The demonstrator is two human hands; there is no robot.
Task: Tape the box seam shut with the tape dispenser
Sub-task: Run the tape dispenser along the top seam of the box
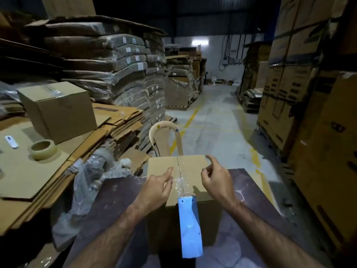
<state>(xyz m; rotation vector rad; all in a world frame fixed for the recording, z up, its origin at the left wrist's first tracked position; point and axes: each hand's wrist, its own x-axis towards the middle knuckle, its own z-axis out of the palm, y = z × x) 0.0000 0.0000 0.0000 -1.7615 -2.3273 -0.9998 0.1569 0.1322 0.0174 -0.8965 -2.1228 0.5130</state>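
free: box (193, 163) top, far half | near edge: tape dispenser (189, 227) | behind: chair (164, 136) | left: plastic wrap (85, 190)

Brown box (193, 167), light-blue tape dispenser (189, 227), dark marbled table (119, 200), beige chair (164, 132).

This is a warehouse with a packing corner. A beige plastic chair (164, 136) stands at the near end of a concrete aisle (216, 113) marked with yellow lines (191, 117). Left of the chair, film-wrapped bundles of flattened cardboard (108, 60) rise in tall stacks, one on a wooden pallet (178, 107). Right of the chair, big printed cartons (301, 93) are strapped and piled high. Beyond the chair the aisle runs to a grey wall (214, 59) with a lit lamp (200, 42). Nearer, left of the chair, lie loose carton blanks (123, 122), a sealed box (58, 109) and a tape roll (44, 149). In front of the chair a half-taped box (193, 163) sits on a bench (119, 194).
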